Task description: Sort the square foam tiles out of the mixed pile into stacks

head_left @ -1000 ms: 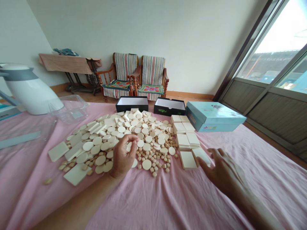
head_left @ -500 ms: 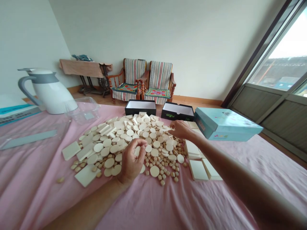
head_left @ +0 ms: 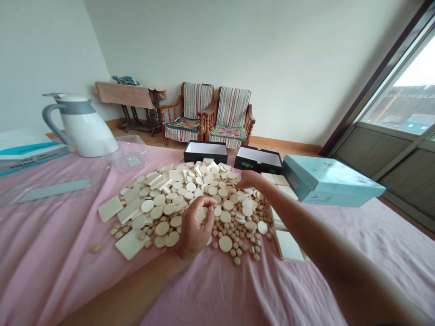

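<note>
A large heap of pale wooden discs (head_left: 169, 208), mixed with rectangular tiles and small wooden cubes (head_left: 237, 261), lies on the pink cloth. Over the near middle of the heap is my left hand (head_left: 195, 228), its fingers curled in toward the thumb; whatever is between the fingertips is too small or hidden to name. My right hand (head_left: 248, 179) reaches across to the far right part of the heap, fingers closed together and pointing down at the discs. Its fingertips are partly hidden. Stacked square tiles (head_left: 288, 244) lie under and beside my right forearm.
Two black open boxes (head_left: 205, 157) stand behind the heap, and a light-blue shoebox (head_left: 333, 181) is to the right. At left are a white jug (head_left: 90, 133), a clear plastic container (head_left: 127, 154) and a flat plastic package (head_left: 56, 190). Two chairs (head_left: 227, 108) stand beyond the table.
The view has turned slightly left, so everything appears farther right. My right hand has shifted a little left over the heap; my left hand keeps its curled pose.
</note>
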A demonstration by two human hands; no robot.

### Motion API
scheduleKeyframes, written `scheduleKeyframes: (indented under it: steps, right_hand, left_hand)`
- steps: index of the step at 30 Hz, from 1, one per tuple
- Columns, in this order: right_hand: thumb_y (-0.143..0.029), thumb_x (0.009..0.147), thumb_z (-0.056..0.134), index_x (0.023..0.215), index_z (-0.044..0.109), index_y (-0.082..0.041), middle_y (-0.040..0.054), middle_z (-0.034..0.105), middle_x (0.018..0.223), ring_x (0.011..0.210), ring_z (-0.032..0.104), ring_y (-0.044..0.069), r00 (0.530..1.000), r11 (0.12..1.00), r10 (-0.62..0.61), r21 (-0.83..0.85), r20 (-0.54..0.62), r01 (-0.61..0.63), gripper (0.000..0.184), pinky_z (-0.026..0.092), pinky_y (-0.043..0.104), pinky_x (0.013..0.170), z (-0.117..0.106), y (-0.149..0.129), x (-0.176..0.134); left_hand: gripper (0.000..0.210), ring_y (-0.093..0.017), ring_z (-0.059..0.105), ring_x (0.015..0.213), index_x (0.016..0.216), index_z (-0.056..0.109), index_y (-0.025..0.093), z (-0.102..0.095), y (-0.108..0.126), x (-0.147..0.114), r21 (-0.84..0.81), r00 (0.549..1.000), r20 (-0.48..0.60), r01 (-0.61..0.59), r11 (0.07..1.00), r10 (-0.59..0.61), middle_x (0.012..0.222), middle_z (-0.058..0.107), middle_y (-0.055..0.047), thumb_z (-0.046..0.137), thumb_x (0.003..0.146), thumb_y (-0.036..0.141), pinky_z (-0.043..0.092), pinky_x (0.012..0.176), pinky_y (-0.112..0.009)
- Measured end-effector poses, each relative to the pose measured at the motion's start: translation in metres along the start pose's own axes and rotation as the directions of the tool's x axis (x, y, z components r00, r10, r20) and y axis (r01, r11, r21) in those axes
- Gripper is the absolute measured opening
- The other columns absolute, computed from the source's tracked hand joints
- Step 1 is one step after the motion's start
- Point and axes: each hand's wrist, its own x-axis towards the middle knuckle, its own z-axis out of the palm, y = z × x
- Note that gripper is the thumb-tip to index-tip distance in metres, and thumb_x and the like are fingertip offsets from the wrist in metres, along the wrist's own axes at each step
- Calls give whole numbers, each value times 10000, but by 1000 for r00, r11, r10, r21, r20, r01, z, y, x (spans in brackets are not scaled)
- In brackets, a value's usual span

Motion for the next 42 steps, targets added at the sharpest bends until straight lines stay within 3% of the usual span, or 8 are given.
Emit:
scheduleKeyframes:
  steps: [5,8,14,20,24,28,33,42]
  right_hand:
    - [-461,664,695,1155,636,-131,173,653,1131,1035,616,318,998,998,-29,-60,-55,25,595,484,390,817,-9,-6,-18]
    - [-353,642,762,1210,579,-125,189,574,1230,1166,514,332,985,990,-83,-126,-150,64,639,403,432,945,-21,-13,-35]
    - [-153,689,681,1059,631,-96,207,534,1168,1126,503,330,960,977,-152,-184,-233,110,377,400,423,927,-32,1,-66]
    - [-232,684,694,1173,551,-140,123,547,1127,994,578,226,886,941,-184,185,-425,284,518,463,337,881,-11,54,-116]
    - [-306,732,683,1104,567,-224,73,588,1111,1054,564,234,824,840,-249,311,-509,445,398,465,380,907,11,80,-170]
    - [-321,768,657,1100,562,-252,59,607,1121,1085,559,238,856,809,-227,400,-465,431,352,472,406,922,38,98,-211]
    - [-354,769,665,1118,569,-280,61,626,1147,1104,575,255,866,775,-168,480,-470,411,369,478,430,942,64,106,-227]
    - [-348,767,653,1139,580,-327,69,589,1225,1196,527,274,872,778,-117,502,-476,378,380,435,482,1007,72,105,-231]
  left_hand:
    - [108,-153,629,812,892,592,170,0,-2,-1,-10,1000,2,2,1000,-2,844,664,-30,501,852,128,487,773,-268]
    - [104,-152,627,805,883,596,174,0,-1,0,-12,1000,6,7,1000,-7,833,663,-24,506,852,132,487,761,-262]
    - [102,-149,632,793,879,599,174,0,0,0,-2,1000,-9,6,1000,-6,827,668,-21,506,855,141,490,754,-256]
    - [95,-157,637,789,882,606,177,1,0,1,29,1000,-10,6,1000,-6,827,673,-20,516,853,166,495,756,-265]
    - [92,-162,641,787,888,608,179,1,-1,1,36,1000,-2,14,999,-14,822,673,-19,522,855,184,499,762,-273]
    - [80,-165,638,804,880,610,181,3,-5,1,52,1000,7,16,999,-16,832,672,-19,538,855,205,498,778,-277]
    - [94,-167,634,798,881,612,184,3,-5,1,69,1000,10,25,997,-26,831,672,-19,531,861,226,503,778,-282]
    - [102,-165,641,791,882,617,180,2,-3,2,80,999,-3,43,996,-43,830,678,-20,529,855,225,510,776,-280]
